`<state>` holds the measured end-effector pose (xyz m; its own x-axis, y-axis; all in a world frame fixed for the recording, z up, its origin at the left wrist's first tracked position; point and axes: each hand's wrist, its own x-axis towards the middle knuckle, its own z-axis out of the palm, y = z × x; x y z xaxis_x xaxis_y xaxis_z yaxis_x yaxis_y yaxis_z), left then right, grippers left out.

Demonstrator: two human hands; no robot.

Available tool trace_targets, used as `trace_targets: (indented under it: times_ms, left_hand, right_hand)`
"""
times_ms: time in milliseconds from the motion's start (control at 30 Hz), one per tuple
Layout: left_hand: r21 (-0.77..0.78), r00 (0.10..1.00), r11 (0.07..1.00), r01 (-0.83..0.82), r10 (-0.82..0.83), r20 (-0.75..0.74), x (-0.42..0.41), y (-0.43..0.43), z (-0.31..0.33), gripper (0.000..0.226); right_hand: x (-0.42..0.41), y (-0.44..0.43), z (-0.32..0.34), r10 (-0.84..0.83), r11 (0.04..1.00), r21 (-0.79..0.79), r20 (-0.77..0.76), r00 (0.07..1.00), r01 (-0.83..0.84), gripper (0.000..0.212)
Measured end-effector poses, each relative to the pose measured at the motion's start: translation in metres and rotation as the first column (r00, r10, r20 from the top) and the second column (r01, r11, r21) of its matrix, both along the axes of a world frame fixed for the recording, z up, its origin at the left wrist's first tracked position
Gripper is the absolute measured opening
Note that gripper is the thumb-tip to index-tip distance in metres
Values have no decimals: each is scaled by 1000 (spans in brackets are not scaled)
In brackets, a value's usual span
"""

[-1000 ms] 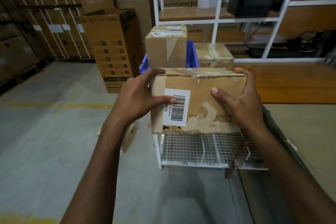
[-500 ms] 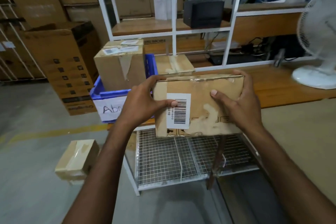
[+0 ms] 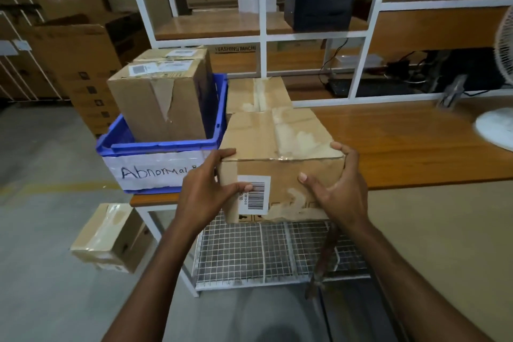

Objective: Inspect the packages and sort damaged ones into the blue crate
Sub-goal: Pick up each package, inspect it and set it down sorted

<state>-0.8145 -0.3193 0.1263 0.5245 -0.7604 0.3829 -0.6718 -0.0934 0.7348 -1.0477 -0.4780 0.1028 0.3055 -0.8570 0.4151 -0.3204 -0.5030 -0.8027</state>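
Two hands hold one brown box (image 3: 283, 133). The left hand (image 3: 205, 197) grips its left end and the right hand (image 3: 341, 197) grips its right end. One blue crate (image 3: 155, 147) sits just left of the left hand, with two boxes inside, a front box (image 3: 161, 103) and a back box (image 3: 177, 54). One taped box (image 3: 258, 94) sits just past the hands. One floor box (image 3: 111, 236) lies down left of the left hand.

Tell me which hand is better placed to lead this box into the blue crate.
Left, probably. The left hand grips the end of the box nearest the blue crate, which sits just left of the box; the right hand holds the far end. Both would likely carry it, the left leading.
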Motion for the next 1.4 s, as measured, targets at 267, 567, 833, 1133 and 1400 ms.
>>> trace_targets:
  times_ms: [267,567,833,1133,1400]
  left_hand:
    - [43,995,997,-69,66,74,1,-26,-50,69]
    - [177,915,980,-86,8,403,16,-44,-70,78]
    - [515,694,856,-44,-345,632,14,-84,-56,95]
    - [548,685,836,-28,-383,620,15,-91,-53,88]
    - [561,676,828,-18,-403,617,11,-89,-51,84]
  right_hand:
    - [9,-29,-38,70,992,109,-110,991,-58,78]
    - [35,-32,-52,-47,949,-277,-589,807,-147,80]
    - [71,-27,-44,-27,910,-292,-750,660,-295,86]
    - [72,-29,-42,-12,915,-257,-788,615,-311,84]
    - [71,-26,-38,-26,912,-265,-801,598,-314,84]
